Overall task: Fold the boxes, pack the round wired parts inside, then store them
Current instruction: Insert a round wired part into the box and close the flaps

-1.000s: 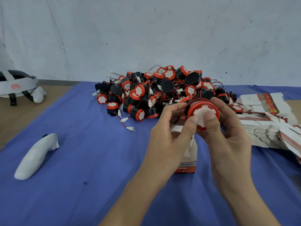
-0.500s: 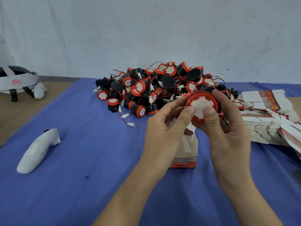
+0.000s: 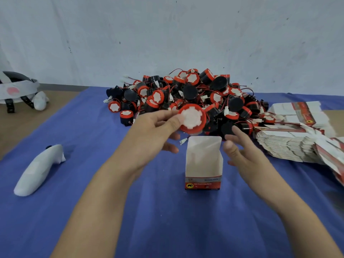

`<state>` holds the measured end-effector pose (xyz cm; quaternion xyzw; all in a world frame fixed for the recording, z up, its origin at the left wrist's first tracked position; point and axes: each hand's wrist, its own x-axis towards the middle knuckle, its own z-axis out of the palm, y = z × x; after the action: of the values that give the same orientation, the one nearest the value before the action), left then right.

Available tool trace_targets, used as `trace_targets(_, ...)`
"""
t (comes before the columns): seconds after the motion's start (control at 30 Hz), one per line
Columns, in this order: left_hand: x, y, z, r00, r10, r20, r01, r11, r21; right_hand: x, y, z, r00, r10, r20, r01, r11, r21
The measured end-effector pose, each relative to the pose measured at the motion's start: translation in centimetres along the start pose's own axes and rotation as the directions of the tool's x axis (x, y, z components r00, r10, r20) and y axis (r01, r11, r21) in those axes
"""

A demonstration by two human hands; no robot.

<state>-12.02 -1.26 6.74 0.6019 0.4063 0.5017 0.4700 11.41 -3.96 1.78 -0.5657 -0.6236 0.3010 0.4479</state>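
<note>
A folded white box (image 3: 203, 162) with a red and black base stands upright on the blue cloth, its top open and its back flap raised. My left hand (image 3: 154, 133) pinches a round red part with a white centre (image 3: 192, 118) just above and behind the box opening. My right hand (image 3: 242, 153) hovers to the right of the box with relaxed, spread fingers, holding nothing. A large heap of red and black round wired parts (image 3: 186, 95) lies behind.
A stack of flat unfolded boxes (image 3: 290, 146) lies at the right, fanned toward the table edge. A white handheld controller (image 3: 39, 170) rests at the left on the blue cloth (image 3: 74, 202). A headset (image 3: 16, 90) sits at the far left.
My right hand has let go of the round part and dropped to the right of the box. My left hand now holds the part alone. The box stands uncovered.
</note>
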Motion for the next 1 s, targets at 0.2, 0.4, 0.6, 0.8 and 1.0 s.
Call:
trace_targets(0.2, -0.6, -0.2, -0.1, 0.983, -0.166, 0.085, 0.146, 0.97, 0.196, 0.1, 1.9, 0.5, 0.952, 0.119, 0.283, -0.105, 0.992, -0.065)
trace_targets(0.4, -1.0, 0.2, 0.4, 0.974, -0.194, 0.115, 0.13, 0.901, 0.413, -0.1, 2.3, 1.5, 0.966, 0.024, 0.256, 0.017, 0.988, -0.155)
trace_targets(0.6, -1.1, 0.0, 2.0, 0.982, -0.142, 0.122, 0.051, 0.83, 0.555, -0.6, 0.6, 3.5, 0.982, -0.164, 0.094, 0.186, 0.928, -0.324)
trace_targets(0.8, -0.7, -1.3, 3.4, 0.985, -0.161, 0.055, 0.065, 0.654, 0.753, -1.2, 0.0, 5.1, 0.968, -0.251, 0.007, 0.237, 0.903, -0.359)
trace_targets(1.0, -0.6, -3.8, 4.4, 0.986, -0.163, -0.018, 0.069, 0.31, 0.948, -1.1, 1.3, 5.5, 0.985, -0.153, 0.078, 0.168, 0.949, -0.266)
